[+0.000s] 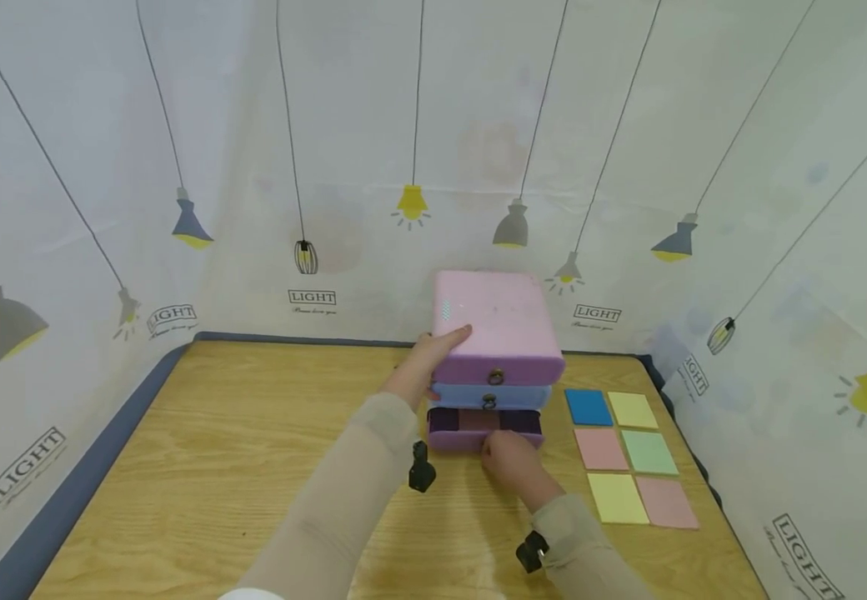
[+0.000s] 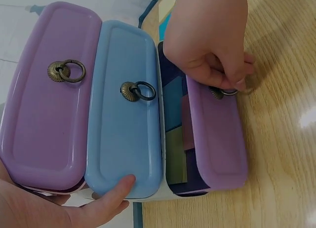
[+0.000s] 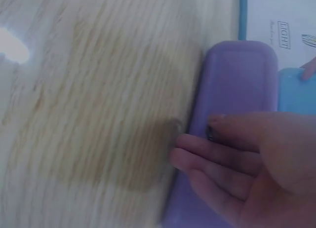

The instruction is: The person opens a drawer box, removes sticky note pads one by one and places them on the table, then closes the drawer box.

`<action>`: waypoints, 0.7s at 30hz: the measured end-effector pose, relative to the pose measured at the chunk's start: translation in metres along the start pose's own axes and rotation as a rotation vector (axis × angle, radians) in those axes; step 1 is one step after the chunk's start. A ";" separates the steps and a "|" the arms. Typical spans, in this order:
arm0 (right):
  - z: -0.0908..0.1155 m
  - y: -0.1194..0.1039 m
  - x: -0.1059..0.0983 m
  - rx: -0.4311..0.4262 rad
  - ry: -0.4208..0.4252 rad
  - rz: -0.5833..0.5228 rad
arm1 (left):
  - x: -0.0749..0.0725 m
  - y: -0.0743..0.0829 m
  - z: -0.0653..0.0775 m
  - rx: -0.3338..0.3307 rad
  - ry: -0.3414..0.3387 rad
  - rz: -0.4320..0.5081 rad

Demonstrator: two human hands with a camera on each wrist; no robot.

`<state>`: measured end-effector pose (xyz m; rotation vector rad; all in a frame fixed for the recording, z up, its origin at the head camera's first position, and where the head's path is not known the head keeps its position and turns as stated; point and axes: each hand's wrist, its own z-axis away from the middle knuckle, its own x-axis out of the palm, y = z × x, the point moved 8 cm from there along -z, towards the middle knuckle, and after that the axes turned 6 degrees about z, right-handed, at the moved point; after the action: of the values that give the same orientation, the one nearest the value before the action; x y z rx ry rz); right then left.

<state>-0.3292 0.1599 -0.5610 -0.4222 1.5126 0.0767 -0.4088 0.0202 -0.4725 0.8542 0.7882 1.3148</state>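
Note:
A small three-drawer cabinet (image 1: 497, 312) with a pink top stands at the back of the table. Its lowest purple drawer (image 2: 222, 149) is pulled out part way, showing teal, olive and maroon squares (image 2: 176, 149) on a dark inside. At that drawer's front, my right hand (image 1: 514, 460) pinches the metal ring pull (image 2: 228, 93) between thumb and fingers. My left hand (image 1: 426, 362) rests against the cabinet's left side, thumb along the top, one fingertip on the corner of the blue middle drawer (image 2: 128, 139). Both upper drawers are closed.
To the cabinet's right, several square coloured cards lie in two columns, among them a blue card (image 1: 588, 407) and a green card (image 1: 651, 452). Behind the wooden table (image 1: 253, 433) hangs a white cloth (image 1: 358, 125) printed with lamps.

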 end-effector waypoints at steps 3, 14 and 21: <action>0.005 -0.002 -0.001 -0.022 -0.026 -0.029 | 0.000 -0.001 -0.001 -0.002 0.002 0.005; 0.023 -0.006 0.002 -0.037 -0.197 -0.107 | 0.001 -0.003 -0.005 -0.004 0.007 -0.005; 0.038 -0.010 0.001 -0.042 -0.228 -0.145 | 0.001 -0.003 -0.005 0.002 0.011 -0.014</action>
<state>-0.2895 0.1623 -0.5592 -0.5373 1.2541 0.0415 -0.4119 0.0218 -0.4773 0.8423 0.8032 1.3070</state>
